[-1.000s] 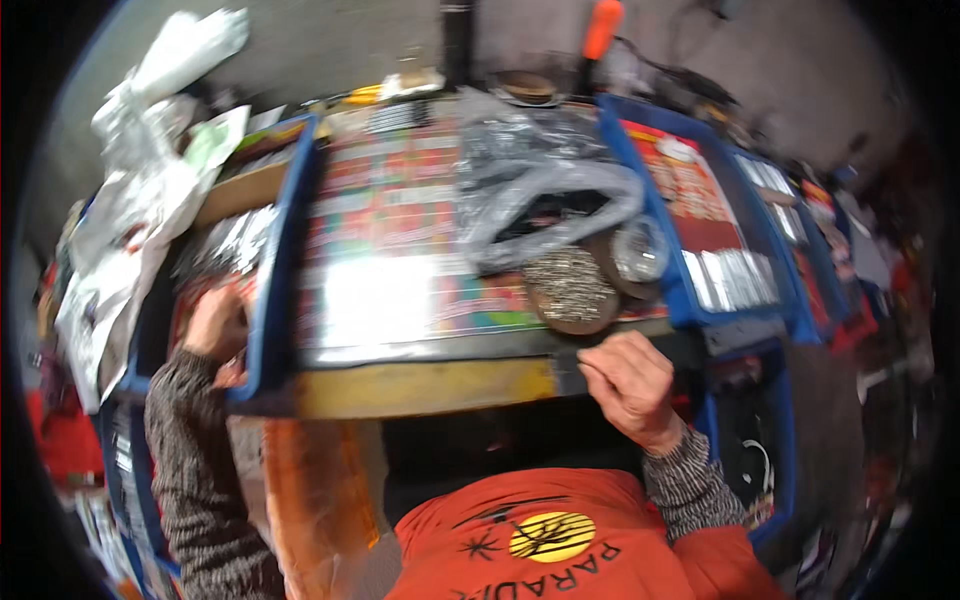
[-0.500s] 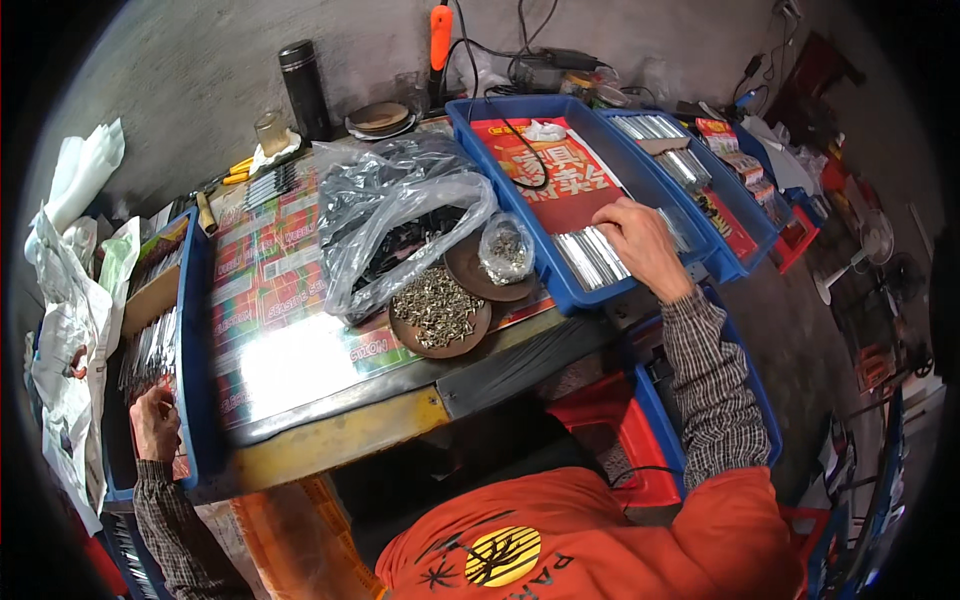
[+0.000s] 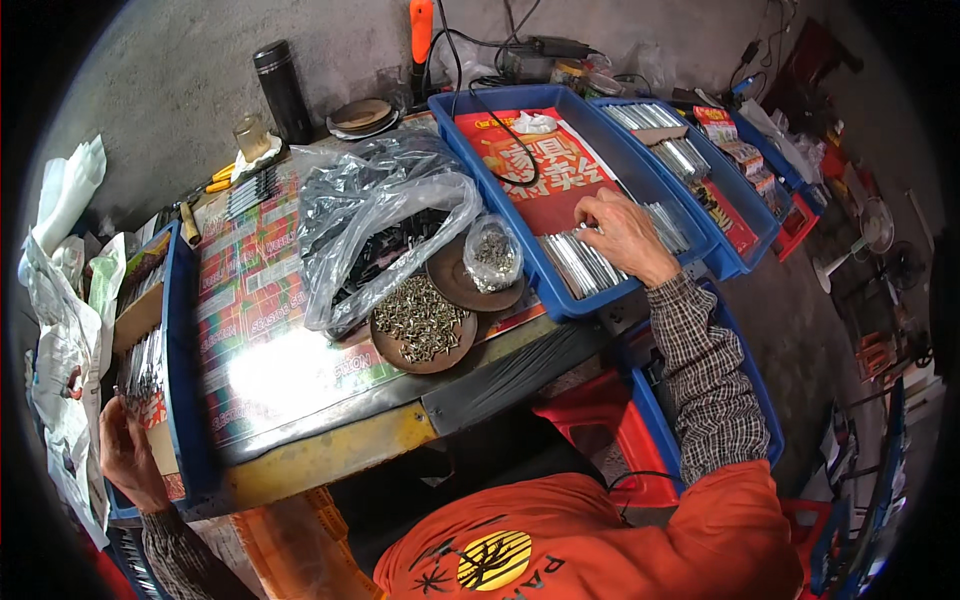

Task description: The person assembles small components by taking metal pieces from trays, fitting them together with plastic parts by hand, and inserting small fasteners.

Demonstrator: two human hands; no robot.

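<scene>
My right hand (image 3: 628,238) is over the big blue tray (image 3: 440,130), fingers curled down at a row of slim silver metal strips (image 3: 580,265). What its fingertips grip is hidden. Far left, my left hand (image 3: 132,462) is above the near end of a second blue tray (image 3: 178,400), its thumb and fingers drawn together. Something tiny and pale shows at its fingertips, too small to name. Beside that hand, thin metal pieces (image 3: 146,365) lie bunched in the tray, next to a cardboard divider (image 3: 138,318).
Between the trays stand a brown dish of small metal pins (image 3: 425,325), a small bag of metal parts (image 3: 492,255) and a clear plastic bag (image 3: 385,215) with dark parts. A third blue tray (image 3: 735,255) is at right. A black flask (image 3: 282,92) stands by the wall.
My left hand has moved left and towards me, away from the bunched metal pieces. My right hand stays at the silver strips, its fingers more curled. The whole view has shifted slightly.
</scene>
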